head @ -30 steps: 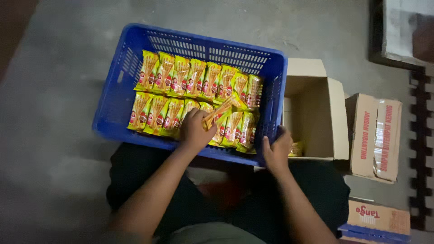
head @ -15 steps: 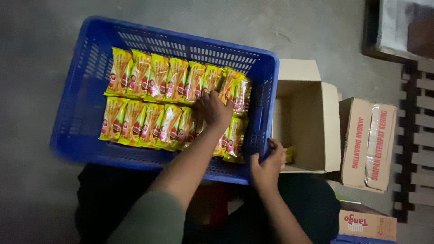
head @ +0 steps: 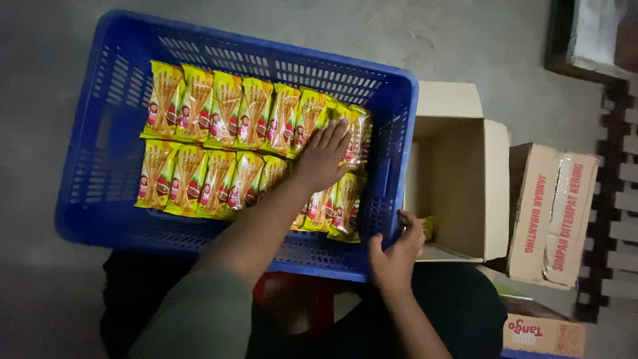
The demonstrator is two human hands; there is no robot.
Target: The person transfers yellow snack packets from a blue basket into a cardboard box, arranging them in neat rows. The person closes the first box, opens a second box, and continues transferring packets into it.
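Looking down, we see our left hand (head: 323,156) lying flat, fingers spread, on the yellow snack packets (head: 226,110) in the blue plastic crate (head: 100,199). It presses on the right end of the two rows and closes on nothing. Our right hand (head: 397,251) curls over the crate's near right corner, its grip clamped on the rim.

The packets lie in two neat rows across the crate's floor, side by side and slightly overlapping, upper row touching the lower. We judge them light, soft and crinkly, with slick film that slides easily under a palm; the thin sticks inside likely snap if squeezed. Each is best taken by its long edges or a sealed end, with a loose pinch and not a squeeze across the middle.

Just right of the crate stands an open cardboard box (head: 495,193), a few yellow packets in its bottom corner. Beyond it lies a closed carton (head: 555,213), and another small carton (head: 541,336) nearer us. Everything rests on the grey concrete floor (head: 465,40).
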